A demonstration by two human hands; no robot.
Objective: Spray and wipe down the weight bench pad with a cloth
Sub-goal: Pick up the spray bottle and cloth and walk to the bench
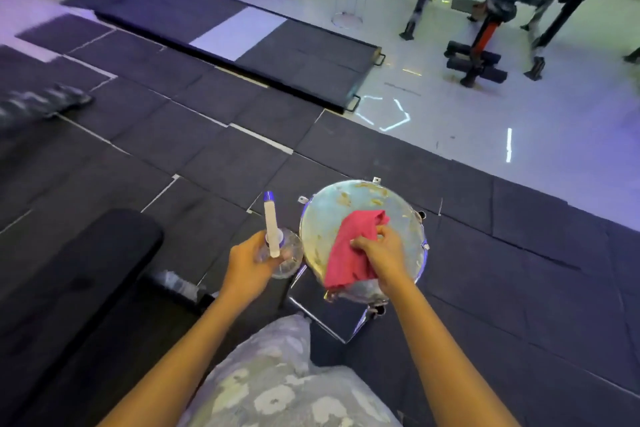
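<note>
Red cloth [349,250] is pinched by right hand [382,251] on worn stool top [346,198]; left hand [247,263] grips spray bottle [276,243] (apparently clear plastic). Risk: a loose pinch drops the cloth.

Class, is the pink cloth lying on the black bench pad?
No, the pink cloth lies on the round stool top, gripped by the right hand.

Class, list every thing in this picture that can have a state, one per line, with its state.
spray bottle: held by the left hand, beside the stool.
red cloth: crumpled on the round stool, gripped by the right hand.
round stool: upright, top worn and patchy.
weight bench pad: untouched by either hand.
</note>
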